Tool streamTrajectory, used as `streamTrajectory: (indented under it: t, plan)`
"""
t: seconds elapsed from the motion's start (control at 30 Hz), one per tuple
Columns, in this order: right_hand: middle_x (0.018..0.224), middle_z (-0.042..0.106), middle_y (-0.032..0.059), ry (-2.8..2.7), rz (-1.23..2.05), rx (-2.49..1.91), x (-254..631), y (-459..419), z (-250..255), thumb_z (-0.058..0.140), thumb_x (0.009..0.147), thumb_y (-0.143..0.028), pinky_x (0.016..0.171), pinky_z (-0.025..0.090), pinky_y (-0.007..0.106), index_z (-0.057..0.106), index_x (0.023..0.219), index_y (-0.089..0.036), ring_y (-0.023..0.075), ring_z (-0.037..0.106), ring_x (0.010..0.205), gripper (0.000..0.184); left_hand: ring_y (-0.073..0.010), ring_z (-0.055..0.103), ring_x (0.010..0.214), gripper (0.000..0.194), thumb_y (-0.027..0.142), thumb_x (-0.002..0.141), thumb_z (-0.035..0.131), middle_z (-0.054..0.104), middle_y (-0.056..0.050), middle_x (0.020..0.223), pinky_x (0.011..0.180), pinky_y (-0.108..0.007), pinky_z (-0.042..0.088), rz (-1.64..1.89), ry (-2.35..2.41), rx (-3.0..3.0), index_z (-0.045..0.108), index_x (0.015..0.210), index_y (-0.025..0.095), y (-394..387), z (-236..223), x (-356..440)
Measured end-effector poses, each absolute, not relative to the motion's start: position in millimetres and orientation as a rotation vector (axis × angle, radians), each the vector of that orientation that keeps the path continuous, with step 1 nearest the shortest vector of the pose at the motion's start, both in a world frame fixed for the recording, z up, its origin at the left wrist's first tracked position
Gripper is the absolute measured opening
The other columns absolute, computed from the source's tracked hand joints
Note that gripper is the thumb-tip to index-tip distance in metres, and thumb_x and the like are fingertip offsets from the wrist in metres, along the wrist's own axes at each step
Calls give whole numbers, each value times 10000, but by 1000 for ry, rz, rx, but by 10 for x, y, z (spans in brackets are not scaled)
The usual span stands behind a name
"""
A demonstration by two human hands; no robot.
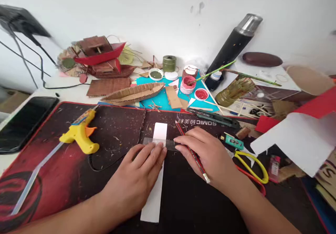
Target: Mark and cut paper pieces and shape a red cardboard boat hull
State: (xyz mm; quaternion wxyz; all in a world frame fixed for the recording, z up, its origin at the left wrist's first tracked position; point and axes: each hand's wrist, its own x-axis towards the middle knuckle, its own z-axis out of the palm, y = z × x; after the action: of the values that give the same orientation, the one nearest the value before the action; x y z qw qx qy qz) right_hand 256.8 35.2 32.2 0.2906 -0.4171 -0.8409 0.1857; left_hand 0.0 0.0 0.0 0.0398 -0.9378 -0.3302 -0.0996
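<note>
A narrow white strip of card (pixel 152 206) lies lengthwise on the dark mat, with a clear ruler (pixel 171 145) across its upper part. My left hand (pixel 140 172) rests flat over the strip, fingers stretched out and fingertips pressing on the ruler. My right hand (pixel 207 153) is closed around a red-and-black pencil (pixel 194 154), its point facing away and its white end near the wrist. The thumb and forefinger of that hand touch the ruler's right end. Part of the strip and ruler is hidden under my left fingers.
A yellow glue gun (pixel 81 132) lies left, beside a black phone (pixel 26 122). Behind are a cardboard boat hull (pixel 133 94), a red paint pot (pixel 187 84) and a black flask (pixel 231 45). Yellow-handled scissors (pixel 253 165) and a box cutter (pixel 214 117) lie right.
</note>
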Motion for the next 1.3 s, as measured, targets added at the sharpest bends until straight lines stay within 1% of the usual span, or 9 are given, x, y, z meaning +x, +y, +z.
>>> streamTrajectory:
  t: [0.13, 0.23, 0.4, 0.57, 0.67, 0.9, 1.03, 1.17, 1.3]
  plan:
    - [1003, 808, 56, -2064, 748, -1099, 2524, 338, 356, 649, 1105, -231, 830, 563, 328, 784, 1146, -201, 201, 734, 895, 144, -325, 557, 1359, 472, 209, 1080, 449, 684, -159, 1522, 1118, -496, 390, -319, -1012, -2857, 686, 1463, 69, -3, -17, -3]
    - [1012, 826, 30, -1890, 915, -1155, 2494, 352, 363, 666, 1092, -249, 847, 579, 295, 809, 1109, -228, 178, 767, 908, 145, -315, 569, 1345, 473, 198, 1074, 444, 695, -151, 1511, 1118, -481, 393, -326, -1013, -2838, 693, 1457, 74, 1, -10, 2]
    - [833, 803, 12, -1611, 1108, -1220, 2447, 410, 312, 651, 1095, -345, 772, 592, 276, 830, 997, -223, 168, 757, 800, 238, -311, 579, 1329, 476, 189, 1059, 450, 697, -145, 1510, 1106, -474, 404, -330, -1008, -2814, 700, 1448, 78, 4, -11, 11]
    - [784, 776, 36, -1428, 1264, -1134, 2366, 438, 256, 660, 1084, -512, 702, 595, 286, 840, 998, -201, 171, 727, 728, 370, -307, 573, 1337, 468, 202, 1046, 479, 698, -138, 1503, 1109, -474, 417, -336, -1008, -2785, 707, 1442, 101, 3, -40, 20]
    - [727, 740, 35, -1412, 1322, -1082, 2310, 440, 239, 646, 1080, -570, 656, 572, 285, 844, 987, -187, 161, 690, 664, 441, -305, 576, 1330, 468, 206, 1044, 494, 704, -138, 1492, 1104, -470, 419, -337, -1005, -2788, 700, 1449, 96, 3, -41, 17]
    - [611, 630, 7, -1377, 1364, -1110, 2261, 465, 177, 612, 1057, -678, 543, 471, 269, 827, 856, -177, 125, 559, 523, 581, -307, 583, 1322, 450, 181, 1044, 491, 714, -148, 1470, 1108, -467, 409, -358, -995, -2781, 718, 1422, 91, 1, -40, 15]
    - [594, 619, 0, -1370, 1385, -1160, 2241, 478, 158, 622, 1044, -692, 554, 486, 264, 822, 878, -176, 128, 565, 534, 578, -306, 577, 1327, 453, 183, 1043, 492, 714, -145, 1467, 1113, -467, 409, -367, -1001, -2781, 717, 1426, 93, -3, -54, 20]
    - [648, 651, 8, -1399, 1451, -1151, 2218, 484, 143, 639, 1022, -714, 571, 515, 261, 819, 931, -181, 141, 608, 590, 569, -301, 575, 1327, 455, 184, 1043, 494, 712, -143, 1465, 1121, -462, 405, -363, -999, -2781, 713, 1431, 94, 0, -65, 15]
    - [672, 659, 5, -1406, 1470, -1166, 2216, 492, 135, 653, 1010, -721, 590, 532, 259, 799, 921, -183, 139, 619, 610, 564, -302, 574, 1336, 463, 202, 1046, 514, 694, -147, 1486, 1123, -456, 409, -312, -992, -2784, 691, 1464, 108, 0, -67, 5]
